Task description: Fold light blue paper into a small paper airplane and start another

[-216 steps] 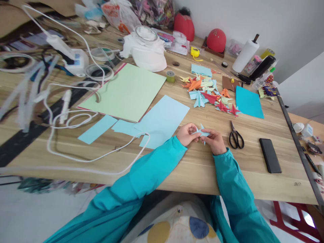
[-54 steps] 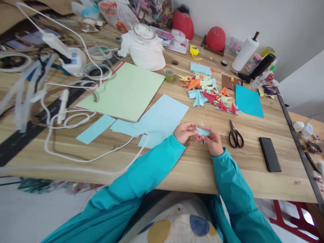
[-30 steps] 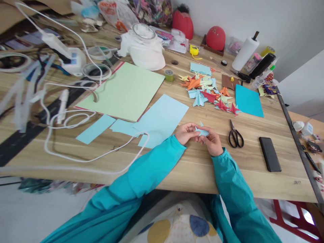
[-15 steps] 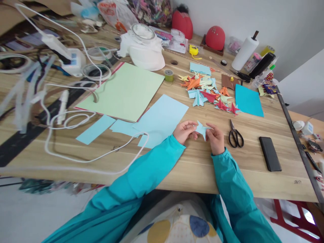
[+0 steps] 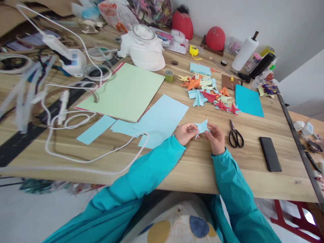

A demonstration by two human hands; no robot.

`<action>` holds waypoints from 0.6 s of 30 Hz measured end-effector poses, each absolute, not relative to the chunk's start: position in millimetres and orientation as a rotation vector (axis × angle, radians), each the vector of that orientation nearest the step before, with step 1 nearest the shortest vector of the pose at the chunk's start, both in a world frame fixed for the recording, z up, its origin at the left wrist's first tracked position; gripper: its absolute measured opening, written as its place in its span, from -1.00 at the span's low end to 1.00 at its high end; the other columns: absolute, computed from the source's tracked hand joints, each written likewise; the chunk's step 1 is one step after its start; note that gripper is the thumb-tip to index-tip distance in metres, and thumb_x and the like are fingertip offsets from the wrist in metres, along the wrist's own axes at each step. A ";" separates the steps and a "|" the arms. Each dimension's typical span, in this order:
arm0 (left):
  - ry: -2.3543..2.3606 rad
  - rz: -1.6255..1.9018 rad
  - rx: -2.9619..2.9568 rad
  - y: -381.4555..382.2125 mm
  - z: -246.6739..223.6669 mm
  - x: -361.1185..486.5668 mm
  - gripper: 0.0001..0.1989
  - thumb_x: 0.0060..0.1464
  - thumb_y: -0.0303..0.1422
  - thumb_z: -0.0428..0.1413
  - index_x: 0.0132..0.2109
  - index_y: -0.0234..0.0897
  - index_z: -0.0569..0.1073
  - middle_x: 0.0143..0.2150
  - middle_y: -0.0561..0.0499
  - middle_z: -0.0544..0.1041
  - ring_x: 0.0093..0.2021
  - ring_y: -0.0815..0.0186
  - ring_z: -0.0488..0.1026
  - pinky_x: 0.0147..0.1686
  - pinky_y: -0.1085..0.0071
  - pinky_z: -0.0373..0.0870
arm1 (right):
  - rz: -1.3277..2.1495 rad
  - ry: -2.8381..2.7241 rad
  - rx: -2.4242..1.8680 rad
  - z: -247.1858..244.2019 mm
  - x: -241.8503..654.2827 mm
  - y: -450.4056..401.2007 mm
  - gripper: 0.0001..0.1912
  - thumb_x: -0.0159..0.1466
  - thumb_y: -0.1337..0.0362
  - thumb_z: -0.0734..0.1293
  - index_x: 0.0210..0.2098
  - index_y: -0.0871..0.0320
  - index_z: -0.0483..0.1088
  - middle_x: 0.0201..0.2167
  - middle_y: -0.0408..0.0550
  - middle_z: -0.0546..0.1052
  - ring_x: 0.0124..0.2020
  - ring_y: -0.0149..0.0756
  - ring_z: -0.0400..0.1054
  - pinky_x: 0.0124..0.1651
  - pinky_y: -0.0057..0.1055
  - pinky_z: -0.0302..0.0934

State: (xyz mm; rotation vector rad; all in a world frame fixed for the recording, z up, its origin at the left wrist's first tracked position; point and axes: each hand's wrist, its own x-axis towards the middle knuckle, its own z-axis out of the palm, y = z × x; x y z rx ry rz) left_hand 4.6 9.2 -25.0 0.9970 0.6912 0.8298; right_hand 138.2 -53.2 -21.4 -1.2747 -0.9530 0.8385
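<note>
A small light blue folded paper [image 5: 202, 127] with pointed corners is held above the wooden table between my two hands. My left hand [image 5: 186, 133] pinches its left side, and my right hand [image 5: 215, 137] grips the right side between thumb and fingers. Beyond them lies a pile of folded paper pieces [image 5: 209, 96] in orange, red, yellow and light blue. Black-handled scissors [image 5: 236, 137] rest to the right of my right hand. Light blue sheets [image 5: 164, 116] are spread to the left of my left hand.
A black phone [image 5: 270, 154] lies at the right. Behind the scissors is a teal sheet [image 5: 249, 100]. Pale green paper [image 5: 126, 91], a white cable [image 5: 83, 161] and tape rolls [image 5: 97, 72] occupy the left side. A white roll [image 5: 245, 53] stands at the back right.
The folded light blue paper has turned between my fingers, so its points face other directions. Both hands have shifted only slightly.
</note>
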 end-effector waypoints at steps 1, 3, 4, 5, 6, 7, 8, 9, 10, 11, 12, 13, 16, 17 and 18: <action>0.675 0.804 1.000 8.8 -25.3 4.6 -0.66 -0.32 -0.30 0.31 -0.46 -0.34 0.30 -0.57 0.10 0.47 -0.62 0.38 0.45 -0.58 0.47 0.39 | 0.833 -0.935 -1.270 -22.1 138.9 -53.1 -0.63 0.02 0.20 0.43 -0.19 0.14 0.37 -0.59 -0.22 0.42 -0.58 -0.44 0.27 -0.50 -0.46 0.17; 0.654 0.763 1.003 7.9 -25.8 4.4 -0.64 -0.30 -0.26 0.30 -0.44 -0.34 0.30 -0.56 0.06 0.50 -0.63 0.38 0.44 -0.60 0.46 0.39 | 0.825 -0.905 -1.259 -22.7 139.7 -53.1 -0.63 0.01 0.22 0.43 -0.20 0.15 0.37 -0.60 -0.23 0.42 -0.59 -0.45 0.27 -0.51 -0.46 0.17; 0.651 0.751 1.002 7.6 -25.8 4.3 -0.63 -0.29 -0.25 0.30 -0.43 -0.34 0.30 -0.55 0.05 0.50 -0.63 0.37 0.44 -0.62 0.46 0.39 | 0.823 -0.891 -1.258 -22.6 139.9 -53.1 -0.64 0.01 0.22 0.43 -0.21 0.16 0.37 -0.60 -0.23 0.42 -0.59 -0.45 0.27 -0.51 -0.46 0.17; 0.651 0.749 0.998 7.5 -25.7 4.1 -0.62 -0.29 -0.23 0.30 -0.43 -0.34 0.30 -0.55 0.05 0.51 -0.62 0.37 0.45 -0.62 0.46 0.39 | 0.818 -0.875 -1.259 -22.4 139.9 -53.1 -0.65 0.00 0.22 0.43 -0.23 0.16 0.37 -0.60 -0.23 0.42 -0.60 -0.45 0.27 -0.51 -0.46 0.17; 0.652 0.754 0.993 7.5 -25.5 4.0 -0.61 -0.29 -0.22 0.30 -0.42 -0.34 0.29 -0.56 0.06 0.50 -0.62 0.36 0.45 -0.62 0.46 0.40 | 0.812 -0.855 -1.261 -22.0 140.1 -53.0 -0.66 -0.01 0.22 0.43 -0.25 0.16 0.37 -0.60 -0.22 0.43 -0.61 -0.45 0.26 -0.52 -0.46 0.17; 0.654 0.763 0.986 7.6 -25.2 3.9 -0.61 -0.29 -0.22 0.30 -0.42 -0.33 0.29 -0.57 0.07 0.49 -0.61 0.36 0.45 -0.61 0.46 0.41 | 0.806 -0.832 -1.264 -21.7 140.3 -52.9 -0.68 -0.02 0.22 0.43 -0.28 0.15 0.36 -0.58 -0.21 0.44 -0.61 -0.46 0.26 -0.53 -0.47 0.16; 0.657 0.780 0.972 7.9 -24.8 4.0 -0.60 -0.29 -0.21 0.30 -0.41 -0.33 0.28 -0.57 0.07 0.49 -0.59 0.36 0.46 -0.60 0.46 0.42 | 0.801 -0.807 -1.265 -21.3 140.7 -52.8 -0.69 -0.02 0.23 0.43 -0.30 0.15 0.36 -0.56 -0.21 0.45 -0.61 -0.46 0.26 -0.54 -0.47 0.16; 0.662 0.803 0.953 8.3 -24.4 4.2 -0.59 -0.29 -0.22 0.31 -0.41 -0.32 0.27 -0.56 0.08 0.49 -0.57 0.36 0.47 -0.59 0.45 0.43 | 0.802 -0.784 -1.268 -21.0 141.3 -52.7 -0.71 -0.03 0.24 0.43 -0.32 0.15 0.36 -0.55 -0.20 0.45 -0.61 -0.47 0.25 -0.55 -0.48 0.15; 0.668 0.825 0.929 8.7 -24.1 4.5 -0.57 -0.31 -0.22 0.32 -0.39 -0.32 0.25 -0.52 0.07 0.50 -0.55 0.35 0.48 -0.58 0.45 0.44 | 0.810 -0.766 -1.273 -20.8 141.9 -52.6 -0.74 -0.03 0.25 0.42 -0.34 0.15 0.37 -0.55 -0.20 0.45 -0.62 -0.48 0.24 -0.56 -0.48 0.14; 0.675 0.843 0.905 9.1 -23.9 5.0 -0.55 -0.32 -0.23 0.33 -0.38 -0.31 0.25 -0.48 0.07 0.51 -0.53 0.35 0.48 -0.58 0.44 0.45 | 0.826 -0.757 -1.280 -20.5 142.5 -52.6 -0.76 -0.03 0.25 0.42 -0.36 0.15 0.38 -0.56 -0.20 0.44 -0.63 -0.49 0.23 -0.56 -0.49 0.13; 0.682 0.857 0.883 9.5 -23.8 5.4 -0.52 -0.34 -0.24 0.33 -0.35 -0.31 0.24 -0.43 0.06 0.52 -0.51 0.35 0.49 -0.58 0.45 0.45 | 0.847 -0.761 -1.291 -20.3 143.0 -52.6 -0.78 -0.03 0.26 0.41 -0.39 0.15 0.38 -0.58 -0.21 0.43 -0.63 -0.49 0.22 -0.56 -0.49 0.12; 0.686 0.867 0.867 9.8 -23.8 5.8 -0.50 -0.36 -0.24 0.34 -0.33 -0.30 0.23 -0.39 0.06 0.52 -0.49 0.35 0.49 -0.58 0.45 0.44 | 0.871 -0.777 -1.304 -20.0 143.2 -52.8 -0.81 -0.04 0.26 0.41 -0.41 0.15 0.39 -0.61 -0.22 0.41 -0.64 -0.49 0.21 -0.57 -0.49 0.11; 0.689 0.854 0.865 10.0 -24.3 6.1 -0.45 -0.36 -0.25 0.34 -0.27 -0.29 0.21 -0.43 0.11 0.50 -0.54 0.36 0.48 -0.59 0.44 0.43 | 0.928 -0.858 -1.342 -19.0 142.3 -53.7 -0.85 -0.05 0.25 0.40 -0.48 0.16 0.41 -0.68 -0.23 0.37 -0.64 -0.47 0.19 -0.56 -0.48 0.08; 0.689 0.839 0.875 9.8 -24.4 5.7 -0.44 -0.36 -0.25 0.34 -0.26 -0.28 0.20 -0.46 0.13 0.49 -0.57 0.36 0.47 -0.60 0.44 0.43 | 0.935 -0.880 -1.351 -18.6 141.7 -54.0 -0.86 -0.05 0.25 0.40 -0.48 0.16 0.41 -0.69 -0.23 0.37 -0.64 -0.47 0.19 -0.56 -0.48 0.08; 0.689 0.825 0.889 9.7 -24.5 5.2 -0.43 -0.36 -0.26 0.34 -0.25 -0.28 0.19 -0.49 0.15 0.48 -0.60 0.36 0.46 -0.60 0.44 0.42 | 0.933 -0.894 -1.356 -18.3 141.1 -54.4 -0.87 -0.05 0.25 0.39 -0.49 0.16 0.42 -0.69 -0.23 0.37 -0.64 -0.47 0.19 -0.56 -0.48 0.08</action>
